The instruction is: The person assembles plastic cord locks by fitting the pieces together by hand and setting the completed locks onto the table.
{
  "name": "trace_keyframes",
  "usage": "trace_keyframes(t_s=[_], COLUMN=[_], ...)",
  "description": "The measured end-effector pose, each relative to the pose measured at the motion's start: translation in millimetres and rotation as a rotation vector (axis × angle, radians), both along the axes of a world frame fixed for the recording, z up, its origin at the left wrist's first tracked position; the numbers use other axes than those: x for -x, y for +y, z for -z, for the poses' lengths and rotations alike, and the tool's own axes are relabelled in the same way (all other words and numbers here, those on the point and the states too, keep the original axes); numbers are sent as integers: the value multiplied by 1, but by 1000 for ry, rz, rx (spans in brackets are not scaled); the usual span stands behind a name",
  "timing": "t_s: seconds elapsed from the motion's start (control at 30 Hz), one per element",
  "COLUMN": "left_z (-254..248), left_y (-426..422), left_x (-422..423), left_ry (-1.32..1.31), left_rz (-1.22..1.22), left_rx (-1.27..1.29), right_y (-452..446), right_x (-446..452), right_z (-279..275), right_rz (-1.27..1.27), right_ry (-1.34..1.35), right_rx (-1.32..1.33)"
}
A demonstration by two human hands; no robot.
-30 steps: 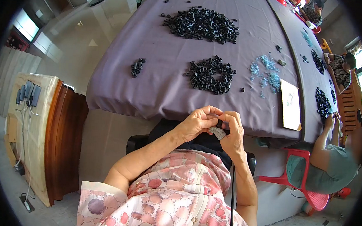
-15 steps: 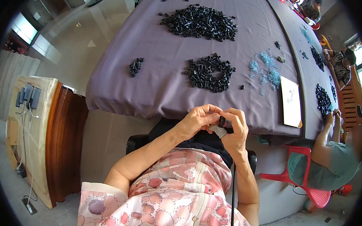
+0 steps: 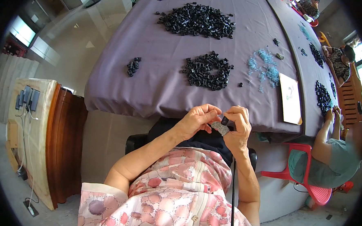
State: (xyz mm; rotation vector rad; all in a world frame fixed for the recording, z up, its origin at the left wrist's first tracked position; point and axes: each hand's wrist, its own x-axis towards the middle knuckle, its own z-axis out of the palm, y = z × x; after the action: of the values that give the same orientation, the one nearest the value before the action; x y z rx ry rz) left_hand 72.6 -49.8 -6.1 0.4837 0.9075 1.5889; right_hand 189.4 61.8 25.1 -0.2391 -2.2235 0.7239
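Just off the near edge of the table, my two hands are raised close together. Between the thumb and fingers of my right hand (image 3: 238, 126) is a small black plastic piece (image 3: 225, 120). A grey speckled wrap (image 3: 220, 128) covers what looks like the thumb of that hand. My left hand (image 3: 198, 120) is beside it on the left, thumb and index finger pinched together; whatever they hold is too small to make out. On the table beyond lies a ring-shaped heap of similar black pieces (image 3: 209, 77).
A larger black heap (image 3: 198, 19) lies farther back, a small cluster (image 3: 133, 66) to the left. Tiny light-blue pieces (image 3: 269, 72) and a white card (image 3: 290, 98) are on the right. A co-worker (image 3: 330, 157) sits at the right, near a red chair (image 3: 301, 160). A wooden cabinet (image 3: 66, 148) stands left.
My hands have drawn slightly apart, the right one shifting a little to the right with the black piece. The grey wrap has turned and shows more fully.
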Motion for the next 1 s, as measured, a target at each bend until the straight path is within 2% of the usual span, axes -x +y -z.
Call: trace_keyframes(t_s=[0.1,0.2,0.4,0.5,0.6,0.77,0.87,0.93,1.0], left_z=[0,-6,-7,-17,-15,-21,-36,-29,-28], left_y=[0,0,0,-3,-4,-8,-14,-18,-29], left_x=[1,-2,0,7,17,33,45,60,81], left_ry=[-51,12,148,259,385,323,609,783,1115], left_rz=[3,-20,-140,-186,-253,-398,-505,-612,-669], left_rx=[-43,-128,-7,61,104,-9,61,40,78], right_y=[-1,-6,-8,-5,10,49,61,59,53], right_x=[2,4,5,4,0,-12,-15,-16,-14], right_z=[3,6,4,0,5,23,32,33,27], right_rz=[-32,-86,-137,-116,41,234,246,240,239], right_ry=[-9,-40,-182,-166,-158,-116,-127,-150,-180], right_rx=[7,26,69,111,127,179,225,204,160])
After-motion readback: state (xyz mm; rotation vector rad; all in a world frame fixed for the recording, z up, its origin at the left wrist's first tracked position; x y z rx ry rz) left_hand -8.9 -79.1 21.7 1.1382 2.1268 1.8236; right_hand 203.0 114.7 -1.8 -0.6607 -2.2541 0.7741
